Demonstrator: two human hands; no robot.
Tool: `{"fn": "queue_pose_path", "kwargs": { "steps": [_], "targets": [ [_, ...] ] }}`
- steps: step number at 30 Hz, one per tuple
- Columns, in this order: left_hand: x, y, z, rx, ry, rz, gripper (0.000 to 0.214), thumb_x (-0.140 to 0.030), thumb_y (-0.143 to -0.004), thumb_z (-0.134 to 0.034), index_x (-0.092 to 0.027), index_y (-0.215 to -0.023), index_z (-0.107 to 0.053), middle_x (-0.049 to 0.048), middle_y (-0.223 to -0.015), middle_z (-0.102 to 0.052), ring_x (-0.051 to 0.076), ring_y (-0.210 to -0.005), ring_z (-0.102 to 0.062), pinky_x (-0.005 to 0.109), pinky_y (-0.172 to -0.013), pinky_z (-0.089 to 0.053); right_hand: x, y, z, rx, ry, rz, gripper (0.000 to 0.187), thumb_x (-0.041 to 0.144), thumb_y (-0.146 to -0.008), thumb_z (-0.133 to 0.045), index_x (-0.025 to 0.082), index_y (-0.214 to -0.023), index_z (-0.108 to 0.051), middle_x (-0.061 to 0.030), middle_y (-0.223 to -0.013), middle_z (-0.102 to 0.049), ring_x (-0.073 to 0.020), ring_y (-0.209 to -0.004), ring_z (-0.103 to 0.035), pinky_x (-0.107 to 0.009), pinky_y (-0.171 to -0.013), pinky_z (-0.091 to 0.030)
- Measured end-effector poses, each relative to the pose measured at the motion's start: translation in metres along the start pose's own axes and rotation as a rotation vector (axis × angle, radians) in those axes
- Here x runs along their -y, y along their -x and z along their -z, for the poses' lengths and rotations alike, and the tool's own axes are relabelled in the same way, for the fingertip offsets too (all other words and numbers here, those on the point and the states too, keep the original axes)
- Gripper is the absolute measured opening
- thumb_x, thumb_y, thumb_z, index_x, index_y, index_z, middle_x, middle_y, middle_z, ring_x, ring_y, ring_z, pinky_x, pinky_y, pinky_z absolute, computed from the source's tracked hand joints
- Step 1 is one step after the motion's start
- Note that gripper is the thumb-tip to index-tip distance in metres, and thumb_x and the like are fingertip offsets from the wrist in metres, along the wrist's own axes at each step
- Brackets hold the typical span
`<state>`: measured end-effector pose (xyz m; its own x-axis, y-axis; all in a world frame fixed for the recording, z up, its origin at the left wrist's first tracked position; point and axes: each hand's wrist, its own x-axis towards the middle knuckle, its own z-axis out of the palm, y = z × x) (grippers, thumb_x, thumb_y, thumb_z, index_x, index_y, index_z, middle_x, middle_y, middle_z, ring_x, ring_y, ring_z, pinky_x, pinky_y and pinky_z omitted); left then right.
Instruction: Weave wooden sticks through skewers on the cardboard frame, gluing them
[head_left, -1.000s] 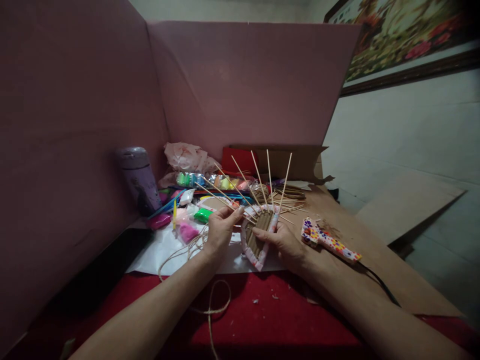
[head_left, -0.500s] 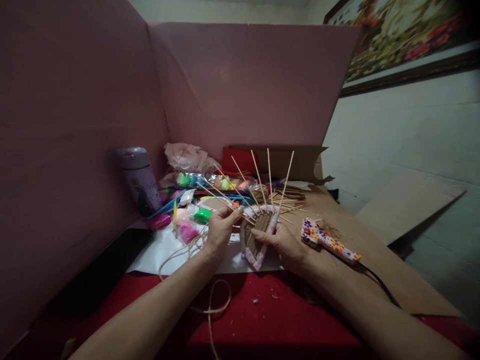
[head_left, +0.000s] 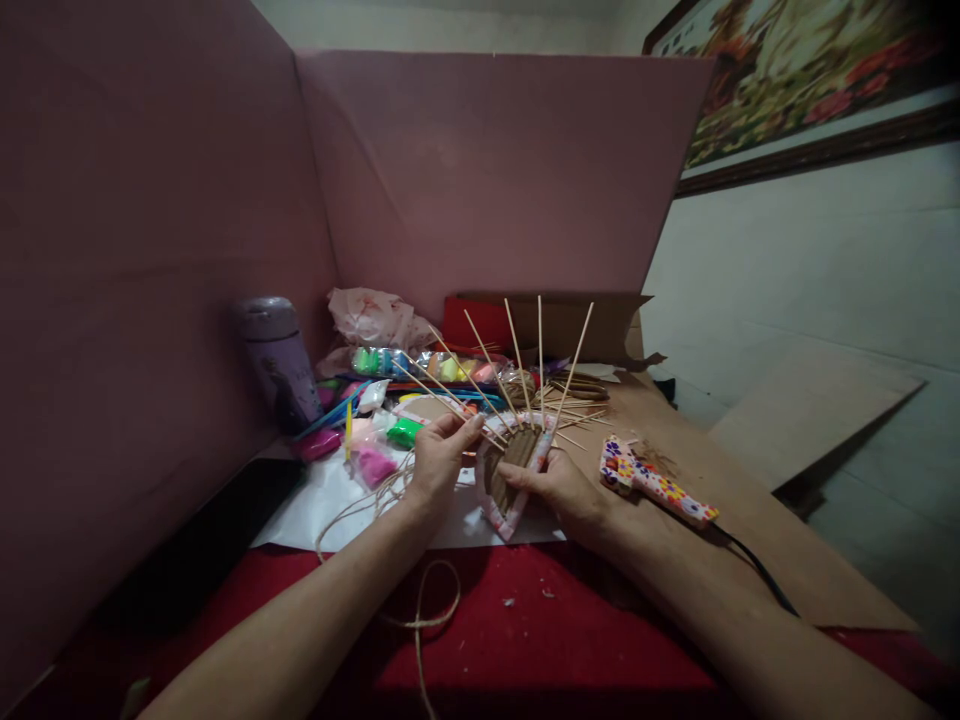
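Note:
In front of me is a cardboard piece (head_left: 519, 466) with a rounded top, a pointed lower end and a pale patterned border. Several thin wooden sticks (head_left: 541, 350) fan out from its curved edge. My right hand (head_left: 570, 492) grips the piece from the right, thumb lying across its corrugated face. At the fan's left side, the fingertips of my left hand (head_left: 437, 458) pinch the lower part of one stick near the cardboard. Loose twine (head_left: 439, 622) trails below my left forearm over the red cloth.
A flower-patterned glue gun (head_left: 660, 488) with a black cord lies right on a brown board (head_left: 780, 540). Clay packets (head_left: 375, 465) sit on white paper (head_left: 289, 520). A purple bottle (head_left: 281, 365) stands left, beside the pink partition (head_left: 187, 200). Spare sticks (head_left: 577, 408) lie behind.
The cardboard piece has turned slightly, and its rightmost sticks lean a little further right. Both hands keep their hold in nearly the same place.

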<state>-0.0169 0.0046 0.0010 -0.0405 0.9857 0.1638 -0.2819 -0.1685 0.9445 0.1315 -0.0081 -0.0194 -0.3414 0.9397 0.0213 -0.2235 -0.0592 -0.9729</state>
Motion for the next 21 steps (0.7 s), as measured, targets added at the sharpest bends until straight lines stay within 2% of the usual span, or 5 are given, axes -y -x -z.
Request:
{"fn": "queue_pose_path", "kwargs": {
  "steps": [8,16,21],
  "targets": [
    [0.0003,0.0005,-0.0006,-0.008,-0.004,-0.002,0.029,-0.040,-0.062,-0.071,-0.013,-0.067,-0.062,0.0012,-0.064,-0.062,0.011,-0.053,-0.056,0.022,-0.048,-0.043,-0.0012,-0.0005,0.0014,0.002,-0.013,0.018,0.036,0.032,-0.059,-0.077,0.015,-0.089,-0.066,-0.0046,-0.082,-0.068,-0.0166,-0.070,-0.061,-0.033,-0.071,-0.048],
    [-0.0029,0.0028,-0.0025,-0.013,0.008,0.001,0.032,-0.042,-0.059,-0.072,-0.013,-0.065,-0.061,0.0013,-0.061,-0.062,0.012,-0.053,-0.056,0.024,-0.049,-0.044,-0.0046,-0.0027,0.0034,0.013,-0.059,0.008,0.033,0.031,-0.059,-0.077,0.014,-0.085,-0.067,-0.0057,-0.079,-0.069,-0.0173,-0.070,-0.063,-0.033,-0.072,-0.049],
    [-0.0031,0.0030,-0.0027,-0.018,0.001,0.008,0.032,-0.043,-0.060,-0.071,-0.013,-0.065,-0.060,0.0015,-0.061,-0.061,0.012,-0.053,-0.056,0.024,-0.049,-0.045,-0.0043,-0.0037,0.0030,0.025,-0.105,0.011,0.031,0.028,-0.059,-0.078,0.014,-0.085,-0.067,-0.0048,-0.079,-0.070,-0.0158,-0.069,-0.063,-0.030,-0.071,-0.049]
  ]
}}
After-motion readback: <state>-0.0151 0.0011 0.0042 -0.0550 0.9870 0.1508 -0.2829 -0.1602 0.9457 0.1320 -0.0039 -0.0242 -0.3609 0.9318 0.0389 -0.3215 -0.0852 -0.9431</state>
